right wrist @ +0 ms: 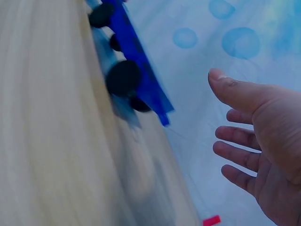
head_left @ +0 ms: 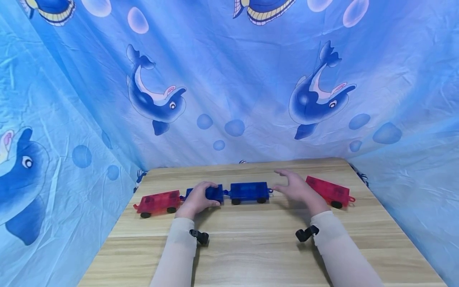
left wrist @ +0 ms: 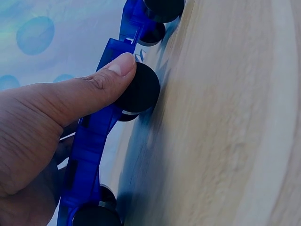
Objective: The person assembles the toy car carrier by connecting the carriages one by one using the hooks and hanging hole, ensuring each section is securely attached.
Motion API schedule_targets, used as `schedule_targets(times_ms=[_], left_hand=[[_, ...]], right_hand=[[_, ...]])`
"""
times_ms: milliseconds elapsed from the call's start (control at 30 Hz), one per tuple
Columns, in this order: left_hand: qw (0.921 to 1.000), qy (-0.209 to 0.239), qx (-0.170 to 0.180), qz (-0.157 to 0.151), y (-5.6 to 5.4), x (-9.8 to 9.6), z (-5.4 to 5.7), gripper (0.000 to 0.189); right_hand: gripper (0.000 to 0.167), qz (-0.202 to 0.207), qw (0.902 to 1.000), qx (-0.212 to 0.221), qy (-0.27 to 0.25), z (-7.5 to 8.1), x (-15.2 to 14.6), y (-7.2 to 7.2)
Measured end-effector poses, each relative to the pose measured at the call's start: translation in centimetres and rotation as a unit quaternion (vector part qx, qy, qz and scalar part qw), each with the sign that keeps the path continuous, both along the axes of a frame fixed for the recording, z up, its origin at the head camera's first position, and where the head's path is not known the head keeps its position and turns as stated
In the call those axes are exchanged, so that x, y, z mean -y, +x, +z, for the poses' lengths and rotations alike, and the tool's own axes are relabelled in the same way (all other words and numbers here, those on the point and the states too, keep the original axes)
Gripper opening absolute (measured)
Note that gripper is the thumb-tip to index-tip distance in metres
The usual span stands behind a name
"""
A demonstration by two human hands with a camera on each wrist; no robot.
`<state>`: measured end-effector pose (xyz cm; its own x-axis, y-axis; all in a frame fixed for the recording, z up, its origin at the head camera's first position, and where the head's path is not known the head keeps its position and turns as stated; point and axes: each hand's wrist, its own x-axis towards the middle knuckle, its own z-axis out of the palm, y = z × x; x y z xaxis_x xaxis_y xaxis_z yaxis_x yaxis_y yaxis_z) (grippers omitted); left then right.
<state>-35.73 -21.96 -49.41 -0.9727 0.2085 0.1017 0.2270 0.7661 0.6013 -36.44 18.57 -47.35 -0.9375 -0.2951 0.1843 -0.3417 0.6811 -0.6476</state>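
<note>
My left hand grips a blue toy train wagon by its sides. In the left wrist view the thumb presses beside a black wheel of that wagon. A second blue wagon stands to its right, their ends meeting at a small coupling. On the left, a red wagon sits end to end with the held one. My right hand hovers with fingers spread, apart from the second blue wagon's right hook. Another red wagon stands angled behind the right wrist, partly hidden by it.
All the wagons stand on a wooden table whose far edge meets a blue curtain printed with dolphins. Curtain also hangs along the left and right sides. A small black camera mount is strapped on each wrist.
</note>
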Motion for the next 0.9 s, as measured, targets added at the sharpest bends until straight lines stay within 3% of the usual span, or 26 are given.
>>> schedule_targets(times_ms=[567,700,900], left_hand=[[1.0,-0.002,-0.005,-0.002,-0.1,0.3,-0.1,0.066],[1.0,0.002,-0.005,-0.001,0.0,0.3,0.0,0.065],[1.0,0.006,0.002,0.001,0.1,0.5,-0.1,0.065]], right_hand=[[0.079,-0.047,0.9985,-0.018,0.021,2.8,-5.4,1.0],[0.08,-0.06,0.9973,-0.028,0.031,2.5,-6.9,0.8],[0.079,-0.092,0.9946,-0.005,0.048,1.3,-9.3,0.6]])
